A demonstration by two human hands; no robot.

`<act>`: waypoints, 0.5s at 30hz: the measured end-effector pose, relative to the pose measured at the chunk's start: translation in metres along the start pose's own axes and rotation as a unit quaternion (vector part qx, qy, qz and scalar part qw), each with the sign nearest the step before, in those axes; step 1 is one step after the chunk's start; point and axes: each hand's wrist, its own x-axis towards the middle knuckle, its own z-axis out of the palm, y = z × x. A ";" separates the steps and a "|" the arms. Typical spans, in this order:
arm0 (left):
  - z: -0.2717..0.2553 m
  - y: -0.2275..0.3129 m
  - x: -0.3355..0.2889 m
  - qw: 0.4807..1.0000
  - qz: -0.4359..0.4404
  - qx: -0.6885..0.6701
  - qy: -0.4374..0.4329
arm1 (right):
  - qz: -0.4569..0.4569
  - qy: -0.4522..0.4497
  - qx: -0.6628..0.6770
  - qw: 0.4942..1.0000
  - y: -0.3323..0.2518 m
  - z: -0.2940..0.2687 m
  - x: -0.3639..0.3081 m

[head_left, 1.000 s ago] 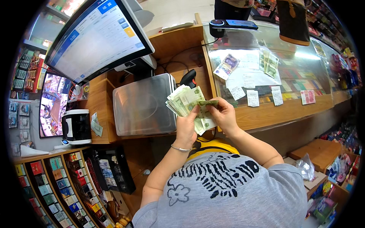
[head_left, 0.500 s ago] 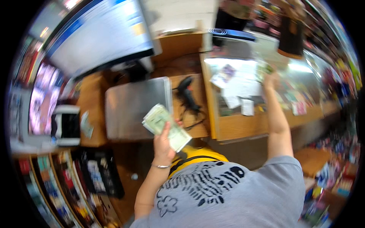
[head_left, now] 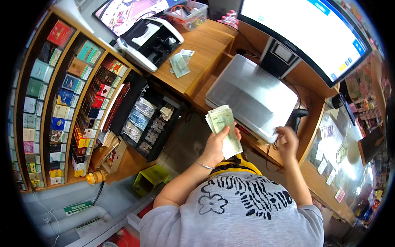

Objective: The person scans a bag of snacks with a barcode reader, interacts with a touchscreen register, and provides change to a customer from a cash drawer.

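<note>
A small stack of greenish banknotes (head_left: 224, 127) is gripped in my left hand (head_left: 214, 147), thumb across the top note, in front of my body. My right hand (head_left: 287, 142) hovers by the near right corner of a flat metal-topped scale (head_left: 255, 92). Its fingers look curled but are smeared by motion, and I see nothing clearly in them. Just beyond that hand stands a black handheld barcode scanner (head_left: 297, 117). Left of the stack, an open cash drawer (head_left: 150, 123) contains folded notes and coins in compartments.
A white-and-black banknote counter (head_left: 150, 41) and loose green notes (head_left: 180, 66) occupy the wooden desk. A large monitor (head_left: 304, 29) rises behind the scale. Papers lie on the glass counter (head_left: 349, 177) at right. Shelves of small boxes (head_left: 66, 99) line the left, above a green bin (head_left: 152, 179).
My view has swung left, bringing the cash drawer into fuller view. My right hand has drawn back from the glass counter to the scale's corner. The notes stay in my left hand.
</note>
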 end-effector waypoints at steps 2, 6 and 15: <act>-0.027 0.025 -0.006 1.000 0.005 -0.008 0.005 | -0.005 -0.102 0.059 0.993 -0.064 0.053 0.007; -0.071 0.069 -0.019 0.998 0.008 0.007 0.068 | -0.097 -0.089 -0.039 0.991 -0.050 0.094 0.026; -0.139 0.140 -0.058 0.994 0.024 0.055 0.095 | 0.271 0.324 -0.486 0.765 0.171 -0.100 0.064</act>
